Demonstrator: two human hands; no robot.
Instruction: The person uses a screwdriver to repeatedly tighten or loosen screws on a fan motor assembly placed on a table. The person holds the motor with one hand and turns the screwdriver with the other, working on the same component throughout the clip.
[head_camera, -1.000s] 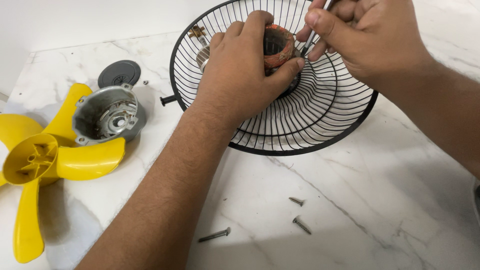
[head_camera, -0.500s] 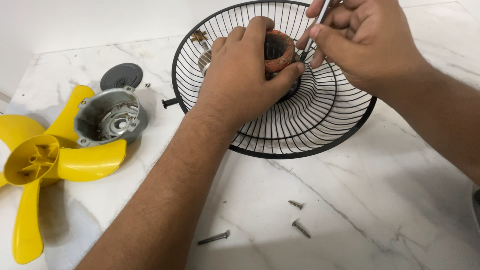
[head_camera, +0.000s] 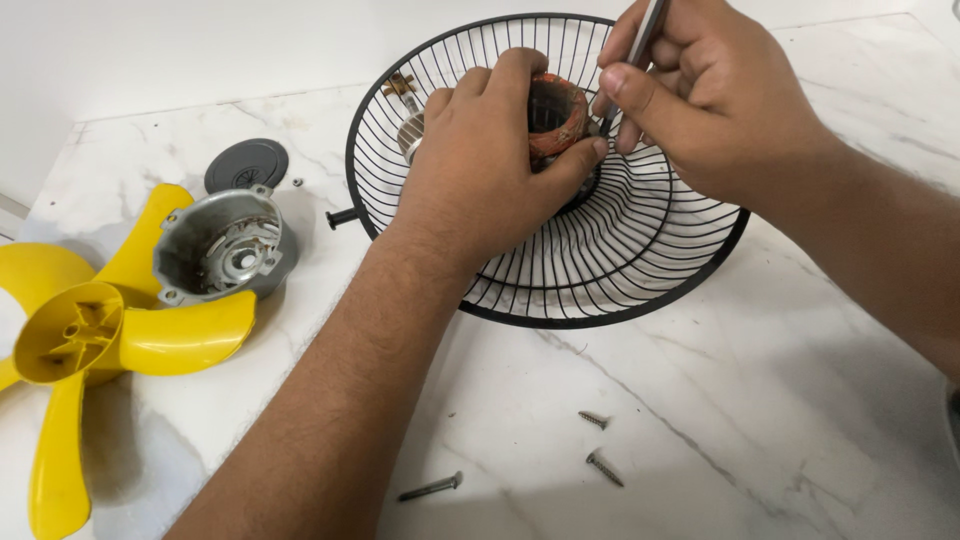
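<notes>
A black wire fan guard (head_camera: 620, 270) lies on the white marble table (head_camera: 760, 400). At its centre sits a motor stator with reddish-copper windings (head_camera: 556, 112). My left hand (head_camera: 480, 170) grips that stator from the left, thumb against its near side. My right hand (head_camera: 710, 100) holds a thin metal screwdriver (head_camera: 640, 45) upright, its tip down beside the stator's right edge.
A yellow fan blade (head_camera: 90, 350) lies at the left, a grey metal motor housing (head_camera: 222, 248) resting on it. A round grey cap (head_camera: 246, 165) sits behind. Three loose screws lie in front: one long screw (head_camera: 432, 487) and two short screws (head_camera: 600, 445).
The view has shifted slightly. My right hand has lifted a little with the screwdriver; my left hand keeps its grip on the stator.
</notes>
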